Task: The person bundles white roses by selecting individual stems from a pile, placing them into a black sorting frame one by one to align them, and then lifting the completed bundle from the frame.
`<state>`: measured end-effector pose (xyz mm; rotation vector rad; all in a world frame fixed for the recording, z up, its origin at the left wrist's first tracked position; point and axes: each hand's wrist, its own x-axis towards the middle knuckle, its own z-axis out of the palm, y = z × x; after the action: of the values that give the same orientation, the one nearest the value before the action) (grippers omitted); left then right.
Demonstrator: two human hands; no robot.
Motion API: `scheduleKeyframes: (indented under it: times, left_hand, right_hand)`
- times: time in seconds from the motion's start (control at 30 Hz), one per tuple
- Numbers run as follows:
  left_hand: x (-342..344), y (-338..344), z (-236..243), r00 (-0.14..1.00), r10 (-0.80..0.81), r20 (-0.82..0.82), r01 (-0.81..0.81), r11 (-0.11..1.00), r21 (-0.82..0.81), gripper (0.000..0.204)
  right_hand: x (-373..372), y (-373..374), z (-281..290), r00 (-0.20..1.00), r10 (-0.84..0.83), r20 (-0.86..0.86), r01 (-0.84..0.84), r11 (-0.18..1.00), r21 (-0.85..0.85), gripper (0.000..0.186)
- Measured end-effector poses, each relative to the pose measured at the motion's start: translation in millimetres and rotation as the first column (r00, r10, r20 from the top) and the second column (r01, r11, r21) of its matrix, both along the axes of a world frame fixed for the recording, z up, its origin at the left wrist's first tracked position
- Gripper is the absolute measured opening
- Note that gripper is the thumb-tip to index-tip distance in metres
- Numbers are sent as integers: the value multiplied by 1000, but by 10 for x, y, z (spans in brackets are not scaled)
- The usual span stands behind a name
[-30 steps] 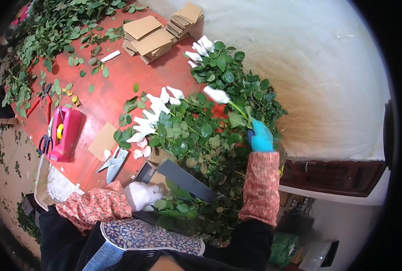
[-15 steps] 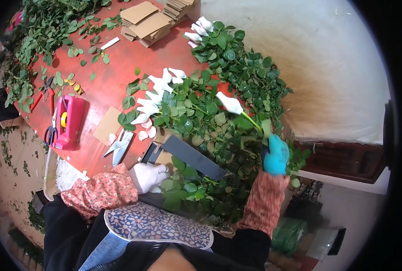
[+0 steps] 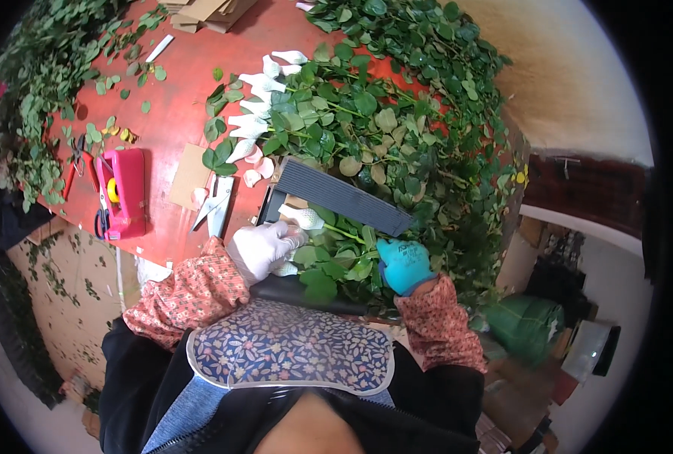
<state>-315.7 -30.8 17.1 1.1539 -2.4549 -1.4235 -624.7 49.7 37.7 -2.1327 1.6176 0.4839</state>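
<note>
While a pink tape dispenser (image 3: 131, 189) stands left on the red tabletop (image 3: 174, 106), open shears (image 3: 217, 206) lie further right. The white-gloved left hand (image 3: 265, 250) is nearest the bud of a rose (image 3: 305, 218); its fingers are bunched, but I cannot tell what they grip. White netting covers the bud, which points left, near side of a grey ridged board (image 3: 344, 197); the green stem slants right and nearer to the blue-gloved right hand (image 3: 406, 266), fingers clamped round its leafy part.

The floral-sleeved forearms (image 3: 196, 291) angle inward from below; the white-gloved left hand (image 3: 262, 251) points right, fingers (image 3: 291, 239) bent; the blue-gloved right hand (image 3: 405, 266) points left, curled.
</note>
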Motion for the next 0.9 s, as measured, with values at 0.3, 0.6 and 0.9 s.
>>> scheduleKeyframes:
  times: [0.3, 0.6, 0.9]
  left_hand:
    - [-4, -68, 16, 990, -139, 32, 140, 898, -418, 32]
    - [-9, -68, -151, 979, -200, 46, 204, 925, -320, 27]
    - [-58, -80, 53, 997, -63, -36, 61, 998, -35, 34]
  right_hand:
    - [98, -69, -94, 999, 51, 4, -51, 998, -24, 17]
    - [92, -364, 539, 981, 9, 195, 3, 998, -64, 19]
    - [113, -2872, 394, 955, 8, 297, 80, 956, -282, 22]
